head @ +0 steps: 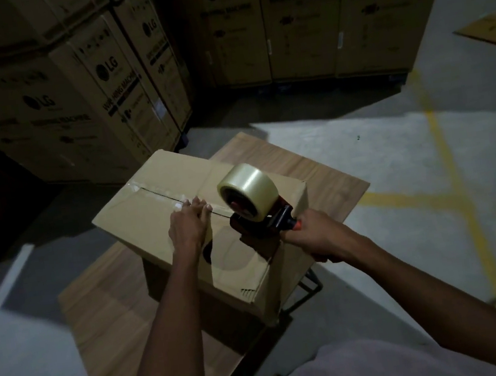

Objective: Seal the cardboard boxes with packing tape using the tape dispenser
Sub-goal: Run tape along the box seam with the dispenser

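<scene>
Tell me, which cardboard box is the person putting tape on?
The small plain box on the wooden table, under both hands. The big boxes stacked behind carry printed logos and nobody touches them.

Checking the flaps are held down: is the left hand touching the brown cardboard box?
Touching. The head view shows the left hand lying flat on top of the brown cardboard box, fingers at its centre seam.

Two bare forearms, no sleeves visible down to the frame edge. Left hand point(186, 227) and right hand point(316, 235) both bare: no gloves, rings, watch or wristbands seen. Short, pale fingernails show on the left hand. Pale lilac-grey garment point(374, 366) at bottom of frame, soft fabric, plain, no print. Dim light, finer detail can't be made out.
</scene>
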A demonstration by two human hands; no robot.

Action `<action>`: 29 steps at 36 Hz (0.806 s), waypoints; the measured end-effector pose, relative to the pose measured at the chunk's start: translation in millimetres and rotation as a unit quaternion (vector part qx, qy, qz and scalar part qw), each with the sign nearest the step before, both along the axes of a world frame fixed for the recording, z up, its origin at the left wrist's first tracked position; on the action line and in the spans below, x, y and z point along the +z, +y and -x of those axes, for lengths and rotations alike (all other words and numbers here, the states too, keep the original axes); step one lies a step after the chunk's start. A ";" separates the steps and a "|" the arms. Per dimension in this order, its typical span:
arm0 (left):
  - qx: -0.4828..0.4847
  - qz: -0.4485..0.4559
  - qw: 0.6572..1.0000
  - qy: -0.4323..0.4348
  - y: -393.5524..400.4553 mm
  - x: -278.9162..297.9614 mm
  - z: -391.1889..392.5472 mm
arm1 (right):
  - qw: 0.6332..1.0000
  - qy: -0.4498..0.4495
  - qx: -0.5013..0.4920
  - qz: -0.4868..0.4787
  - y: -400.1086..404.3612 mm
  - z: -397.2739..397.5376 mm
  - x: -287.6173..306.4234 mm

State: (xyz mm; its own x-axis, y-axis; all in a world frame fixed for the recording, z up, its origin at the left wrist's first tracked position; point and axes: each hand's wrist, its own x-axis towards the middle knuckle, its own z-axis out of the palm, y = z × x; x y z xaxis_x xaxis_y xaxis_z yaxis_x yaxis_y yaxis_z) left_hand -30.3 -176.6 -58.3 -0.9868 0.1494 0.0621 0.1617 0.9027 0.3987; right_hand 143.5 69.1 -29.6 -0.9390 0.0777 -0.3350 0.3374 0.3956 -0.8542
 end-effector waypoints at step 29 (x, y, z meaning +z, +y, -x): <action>-0.002 -0.005 1.000 -0.006 28.7 0.2 -39.5 | 0.999 -0.032 0.018 -0.022 27.0 -18.1 18.3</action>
